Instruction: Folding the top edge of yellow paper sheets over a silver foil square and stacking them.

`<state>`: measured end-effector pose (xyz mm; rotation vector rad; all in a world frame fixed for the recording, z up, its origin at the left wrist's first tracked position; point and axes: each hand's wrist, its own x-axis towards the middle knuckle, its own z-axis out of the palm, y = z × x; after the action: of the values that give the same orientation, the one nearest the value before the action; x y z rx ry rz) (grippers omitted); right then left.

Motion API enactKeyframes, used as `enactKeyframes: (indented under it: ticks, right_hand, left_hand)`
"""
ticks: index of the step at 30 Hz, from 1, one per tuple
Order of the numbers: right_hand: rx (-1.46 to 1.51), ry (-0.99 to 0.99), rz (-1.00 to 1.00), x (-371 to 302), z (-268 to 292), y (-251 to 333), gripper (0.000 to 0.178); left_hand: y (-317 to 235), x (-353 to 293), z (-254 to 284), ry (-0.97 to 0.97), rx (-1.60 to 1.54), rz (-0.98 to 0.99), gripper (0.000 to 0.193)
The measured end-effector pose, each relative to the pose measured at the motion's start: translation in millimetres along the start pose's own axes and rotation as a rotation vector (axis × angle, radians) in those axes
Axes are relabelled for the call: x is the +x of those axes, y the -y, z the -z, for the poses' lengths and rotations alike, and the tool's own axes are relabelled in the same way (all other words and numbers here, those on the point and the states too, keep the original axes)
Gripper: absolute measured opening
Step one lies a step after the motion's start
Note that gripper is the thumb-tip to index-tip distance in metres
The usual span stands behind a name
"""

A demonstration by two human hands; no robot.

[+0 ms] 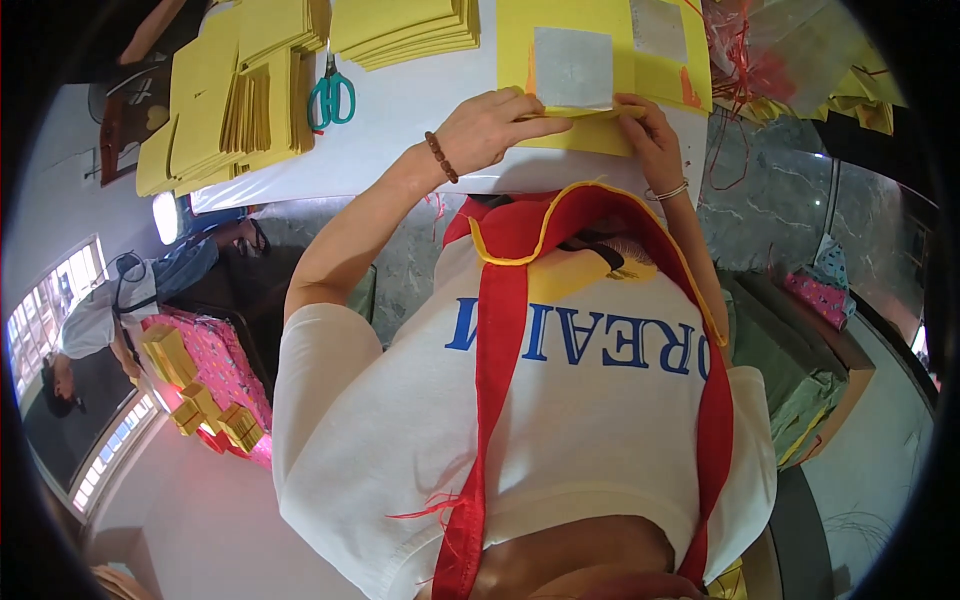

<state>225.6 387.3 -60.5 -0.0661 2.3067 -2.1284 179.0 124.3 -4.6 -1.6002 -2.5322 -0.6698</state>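
Note:
A yellow paper sheet [520, 60] with a silver square [573, 68] on it lies on the white table in front of me. Its near edge is folded up into a narrow strip. My left hand [485, 130] grips that edge at the left, fingertips closed on the paper and one finger stretched along the fold. At the fold's right end, my right hand [652, 140] pinches the same sheet between thumb and fingers. Beside it is a second silver square [659, 28] on yellow paper, with an orange mark near it.
Teal-handled scissors [332, 98] lie left of my hands, among stacks of yellow paper [205, 110]. Red strings [735, 60] and clear plastic hang at the table's right. Another person [100, 310] stands at far left by a pink-covered table [225, 365] with yellow bundles. A green-wrapped box [785, 370] stands right.

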Motion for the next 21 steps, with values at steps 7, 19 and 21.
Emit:
enactKeyframes:
  ticks: [7, 19, 21]
  right_hand:
    - [-0.108, -0.008, 0.049, 0.2, 2.7, -6.0, 0.027]
    - [0.083, 0.049, -0.110, 1.7, 4.0, 2.2, 0.024]
    - [0.013, 0.072, -0.027, 2.5, 7.5, 3.3, 0.024]
  left_hand:
    - [-5.9, -4.6, 3.3, 0.081, 0.078, -0.071, 0.042]
    - [18.1, -6.5, 6.1, 0.018, -0.305, 0.006, 0.022]
    - [19.0, -6.2, 7.9, -0.004, -0.372, 0.069, 0.018]
